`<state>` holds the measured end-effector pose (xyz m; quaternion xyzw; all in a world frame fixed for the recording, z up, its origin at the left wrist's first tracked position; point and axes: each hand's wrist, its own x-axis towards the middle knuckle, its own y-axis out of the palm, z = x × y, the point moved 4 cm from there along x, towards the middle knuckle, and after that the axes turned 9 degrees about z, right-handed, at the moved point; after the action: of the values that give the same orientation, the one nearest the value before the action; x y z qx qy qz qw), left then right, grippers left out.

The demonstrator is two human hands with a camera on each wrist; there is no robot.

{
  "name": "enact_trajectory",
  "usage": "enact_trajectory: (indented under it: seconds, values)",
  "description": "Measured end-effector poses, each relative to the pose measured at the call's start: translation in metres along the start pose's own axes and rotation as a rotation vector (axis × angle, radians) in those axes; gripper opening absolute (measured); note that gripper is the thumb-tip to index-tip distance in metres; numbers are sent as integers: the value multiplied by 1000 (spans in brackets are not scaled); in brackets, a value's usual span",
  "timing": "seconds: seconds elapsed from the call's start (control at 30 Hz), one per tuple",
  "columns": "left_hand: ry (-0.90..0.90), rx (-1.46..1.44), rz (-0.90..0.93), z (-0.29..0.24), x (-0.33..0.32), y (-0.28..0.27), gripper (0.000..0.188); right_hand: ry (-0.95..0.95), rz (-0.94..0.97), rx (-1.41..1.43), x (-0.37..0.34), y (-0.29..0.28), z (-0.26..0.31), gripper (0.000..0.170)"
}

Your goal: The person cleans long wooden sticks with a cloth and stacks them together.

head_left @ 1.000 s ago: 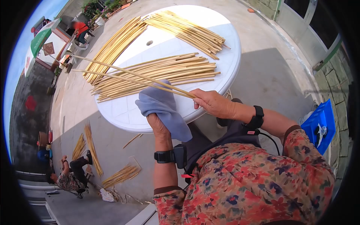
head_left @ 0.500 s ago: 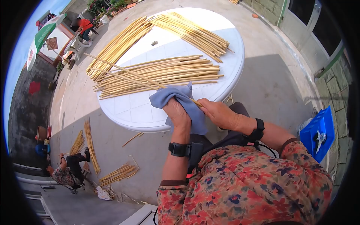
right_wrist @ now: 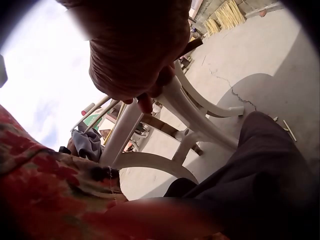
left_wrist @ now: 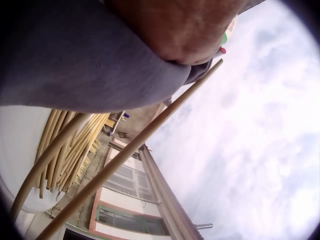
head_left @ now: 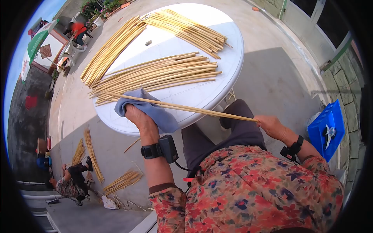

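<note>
My left hand point(head_left: 142, 119) grips a blue-grey cloth point(head_left: 157, 116), which lies bunched across the palm at the table's near edge. Two long pale-yellow sticks point(head_left: 202, 111) run over the cloth. My right hand point(head_left: 273, 127), out to the right beyond the table, pinches their near ends. From the left wrist, one stick point(left_wrist: 127, 150) passes beside the cloth point(left_wrist: 85, 65) with its tip showing, while the other goes behind the fabric. In the right wrist view my right hand point(right_wrist: 140, 55) is curled and dark, with the sticks point(right_wrist: 102, 111) leading off toward the cloth.
Three spreads of similar sticks point(head_left: 167, 73) lie on the round white table point(head_left: 225, 87). More stick bundles point(head_left: 123, 181) are on the ground at left, near a seated person point(head_left: 70, 182). A blue crate point(head_left: 328, 130) stands at right, and another person point(head_left: 79, 31) is far off.
The right hand has moved right, drawing the sticks along. The left hand and cloth moved in to the sticks' near ends, then shifted left toward their far ends.
</note>
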<state>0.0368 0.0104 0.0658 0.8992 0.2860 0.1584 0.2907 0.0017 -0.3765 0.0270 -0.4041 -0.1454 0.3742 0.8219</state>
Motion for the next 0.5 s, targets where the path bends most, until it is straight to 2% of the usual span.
enact_trajectory:
  seconds: [0.07, 0.17, 0.2, 0.27, 0.3, 0.37, 0.4, 0.47, 0.5]
  values:
    - [-17, 24, -17, 1, 5, -13, 24, 1, -62, -122, -30, -2, -11, 19]
    - [-5, -15, -62, 0, 5, -14, 21, 5, -104, -155, -64, -4, -25, 18]
    - [6, 8, -66, 3, 15, -25, 28, 16, -102, -155, -77, -4, -33, 18]
    - [1, -67, -102, -10, 21, -26, 28, 186, -175, -227, -106, -11, -54, 14]
    - [10, -141, -143, -16, 24, -29, 27, 191, -173, -232, -116, -14, -60, 14]
    - [-22, -119, -152, -17, 25, -41, 25, 241, -316, -158, -130, -25, -67, 12]
    - [-34, -106, -62, -12, 24, -42, 24, 247, -318, -156, -125, -23, -63, 12]
    - [-61, -29, 130, 7, 22, -38, 24, 168, -325, 40, -90, -19, -48, 17]
    - [-59, -32, 140, 14, 15, -29, 24, 174, -280, 224, -65, -15, -40, 20]
